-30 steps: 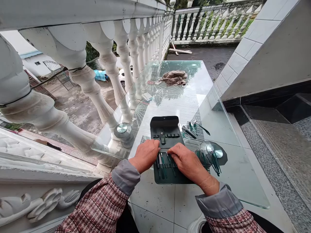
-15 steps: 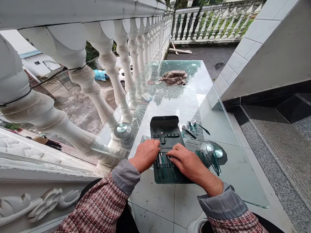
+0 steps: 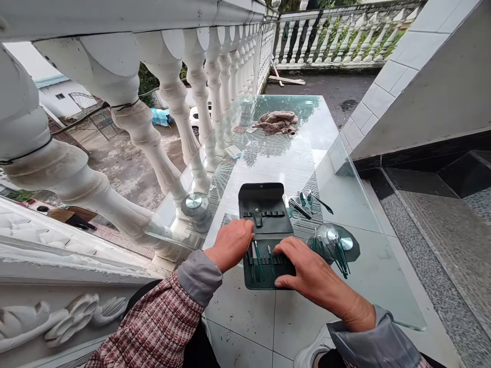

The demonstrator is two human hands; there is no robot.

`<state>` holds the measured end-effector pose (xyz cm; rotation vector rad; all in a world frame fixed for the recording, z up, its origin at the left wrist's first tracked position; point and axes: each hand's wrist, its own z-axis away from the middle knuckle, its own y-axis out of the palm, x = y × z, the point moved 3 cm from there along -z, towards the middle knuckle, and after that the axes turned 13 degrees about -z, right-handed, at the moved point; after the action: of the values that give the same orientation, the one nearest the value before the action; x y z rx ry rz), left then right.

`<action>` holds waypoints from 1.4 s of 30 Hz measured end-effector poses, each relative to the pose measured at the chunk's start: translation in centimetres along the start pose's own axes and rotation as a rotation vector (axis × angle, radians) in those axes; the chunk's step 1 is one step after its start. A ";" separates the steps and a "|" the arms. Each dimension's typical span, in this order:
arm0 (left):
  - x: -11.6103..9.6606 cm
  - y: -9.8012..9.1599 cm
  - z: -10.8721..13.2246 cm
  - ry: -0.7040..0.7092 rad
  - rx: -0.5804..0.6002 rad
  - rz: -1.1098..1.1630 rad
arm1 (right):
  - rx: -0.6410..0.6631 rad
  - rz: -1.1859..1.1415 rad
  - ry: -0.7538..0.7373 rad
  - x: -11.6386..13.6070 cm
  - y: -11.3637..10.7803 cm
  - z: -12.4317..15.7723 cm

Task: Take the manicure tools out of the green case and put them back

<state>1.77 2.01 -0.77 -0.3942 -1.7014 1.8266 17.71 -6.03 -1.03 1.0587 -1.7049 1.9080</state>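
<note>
An opened black case (image 3: 268, 191) lies on the glass table (image 3: 368, 255), its upper flap with bare elastic loops. Several slim green-handled tools (image 3: 258, 260) sit in the loops of its lower half. My left hand (image 3: 233, 244) is closed at the case's left edge, near the fold; what its fingers grip there I cannot make out. My right hand (image 3: 309, 263) rests over the lower right part of the case, thumb and fingers apart, beside the rightmost tool (image 3: 271, 258). Nail clippers and other tools (image 3: 301, 205) lie right of the case, and more green tools (image 3: 339, 253) lie nearer the right edge.
A crumpled brown cloth (image 3: 276, 122) and a small card (image 3: 233, 152) lie farther up the table. White balusters (image 3: 153, 148) run along the left side. Stone steps (image 3: 433, 230) are on the right. Beyond the railing, at far left, a person (image 3: 69, 215) shows below.
My right hand has let go of the rightmost tool and opened, shifting slightly right and down. That tool now stands more upright in its loop. My left hand has barely moved.
</note>
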 end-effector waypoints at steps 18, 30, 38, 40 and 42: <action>0.0 0.0 -0.1 -0.008 0.023 0.000 | -0.102 0.078 -0.074 0.2 0.9 1.0; 0.0 0.3 -0.2 -0.011 -0.010 0.017 | -0.092 0.045 -0.091 0.2 0.8 1.0; 0.0 0.2 -0.1 0.004 -0.028 -0.006 | -0.098 0.164 -0.178 0.6 1.1 1.0; 0.0 0.2 -0.1 0.008 -0.039 -0.014 | -0.121 0.170 -0.218 0.9 1.1 1.0; 0.0 0.3 -0.1 0.012 -0.043 -0.020 | -0.153 0.165 -0.279 1.2 1.3 1.0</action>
<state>1.80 2.13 -1.09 -0.4032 -1.7331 1.7728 16.29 -7.51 -1.06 1.2015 -2.1152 1.7534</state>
